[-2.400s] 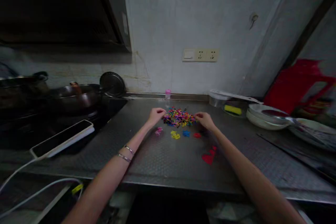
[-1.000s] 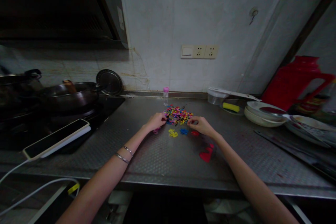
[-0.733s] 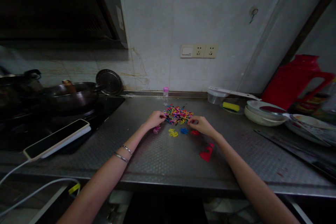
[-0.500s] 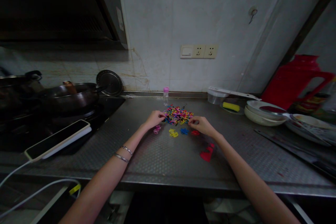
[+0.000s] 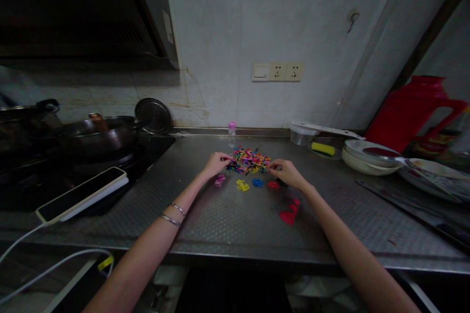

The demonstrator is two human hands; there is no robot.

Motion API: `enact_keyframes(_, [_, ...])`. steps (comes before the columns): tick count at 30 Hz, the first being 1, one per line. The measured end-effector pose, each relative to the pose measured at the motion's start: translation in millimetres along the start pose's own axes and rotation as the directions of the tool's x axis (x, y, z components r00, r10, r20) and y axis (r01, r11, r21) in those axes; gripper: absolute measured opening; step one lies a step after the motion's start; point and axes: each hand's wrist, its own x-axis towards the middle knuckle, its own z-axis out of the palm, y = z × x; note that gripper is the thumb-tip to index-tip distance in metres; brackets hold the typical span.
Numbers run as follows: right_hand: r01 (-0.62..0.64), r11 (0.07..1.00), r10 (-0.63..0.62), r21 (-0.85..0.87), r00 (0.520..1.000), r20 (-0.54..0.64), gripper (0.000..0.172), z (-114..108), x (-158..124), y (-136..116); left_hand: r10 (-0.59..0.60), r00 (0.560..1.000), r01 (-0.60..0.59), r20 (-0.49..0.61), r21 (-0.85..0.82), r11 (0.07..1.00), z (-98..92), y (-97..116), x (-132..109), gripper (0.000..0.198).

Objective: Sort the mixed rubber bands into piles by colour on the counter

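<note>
A mixed heap of small coloured rubber bands [image 5: 249,160] lies on the steel counter. At its left edge my left hand [image 5: 216,164] is closed in a pinch; whatever is between the fingertips is too small to make out. My right hand [image 5: 285,173] pinches at the heap's right edge, and its fingertips hide what they may hold. In front of the heap lie separate little groups: pink bands [image 5: 219,180], yellow bands [image 5: 242,185], blue bands [image 5: 257,183] and red bands [image 5: 273,185]. Something dark [image 5: 282,182] shows partly under my right hand.
Nearer me lies a red heart-shaped piece [image 5: 289,215]. Behind the heap stands a small clear container with a pink cap [image 5: 232,127]. A phone [image 5: 82,194] and a pan [image 5: 99,137] are left; bowls [image 5: 370,162], a knife [image 5: 411,210] and a red flask [image 5: 407,112] are right.
My right hand has shifted slightly right and up, uncovering more of the red group and a dark bit below it. My left hand has barely moved, still at the heap's left edge.
</note>
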Motion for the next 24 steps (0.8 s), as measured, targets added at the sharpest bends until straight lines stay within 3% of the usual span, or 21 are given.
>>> enact_keyframes(5, [-0.055,0.998,0.052,-0.031,0.995,-0.080,0.020,-6,2,14,0.008,0.998,0.002,0.067,-0.156,0.988,19.4,20,9,0.022])
enact_keyframes(13, [-0.175,0.984,0.167,-0.041,0.974,-0.155,0.022,-13,2,32,0.207,0.952,-0.179,0.228,-0.134,0.975,73.6,77,17,0.022])
enact_keyframes(19, [-0.172,0.985,0.165,-0.023,0.972,-0.167,0.022,-13,1,33,0.231,0.914,-0.230,0.332,-0.042,0.972,111.7,87,17,0.025])
enact_keyframes(24, [-0.189,0.982,0.181,-0.027,0.966,-0.184,0.023,-11,0,36,0.229,0.887,-0.251,0.400,0.002,0.968,117.6,88,16,0.024])
